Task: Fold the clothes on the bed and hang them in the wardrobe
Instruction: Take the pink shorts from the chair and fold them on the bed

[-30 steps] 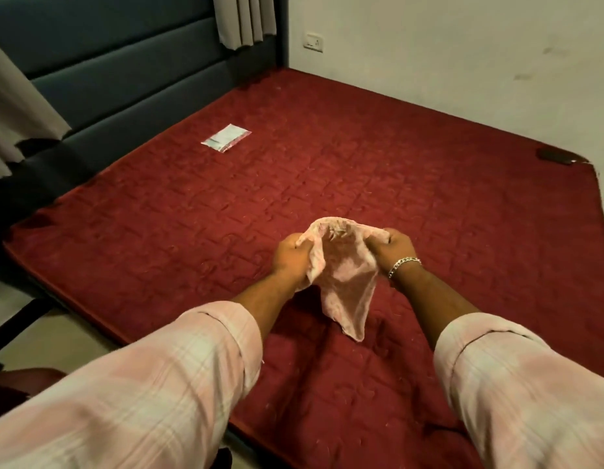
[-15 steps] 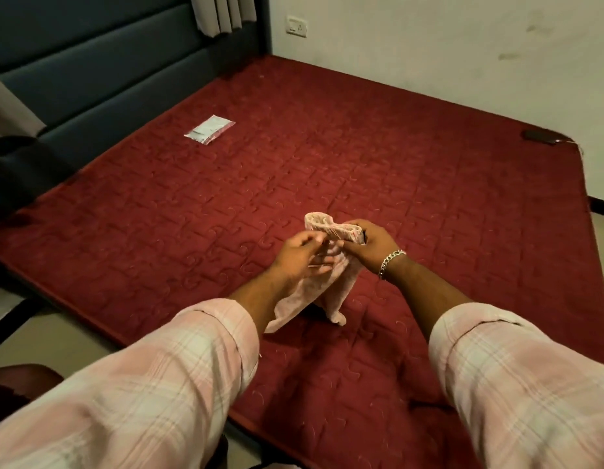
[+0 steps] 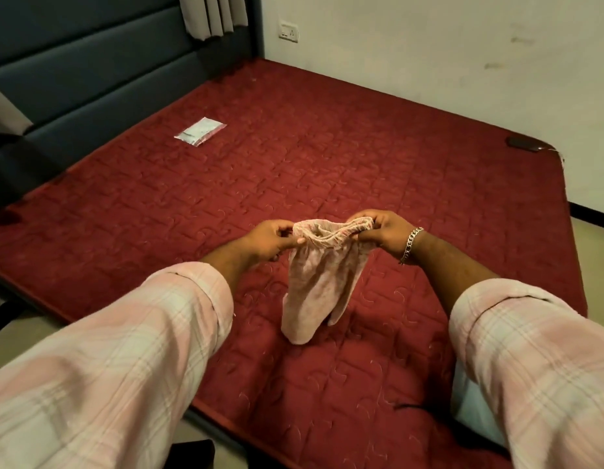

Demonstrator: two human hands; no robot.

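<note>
Small pale pink cloth garment [image 3: 315,286] hanging above the red quilted bed [image 3: 327,157], waistband pinched by left hand [image 3: 270,239] and right hand [image 3: 385,233]; better pulled taut and level before folding.

A small pale-pink garment [image 3: 319,286] hangs by its gathered waistband above the red bed [image 3: 327,157].

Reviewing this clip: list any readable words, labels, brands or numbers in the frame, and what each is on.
No text can be read in this frame.
Small plastic packet on the red mattress: whitish contents, any print too blurred to read.
Wall switch plate: no legible marking.
Pink garment held by the left hand and right hand: pattern only, no label visible.
</note>
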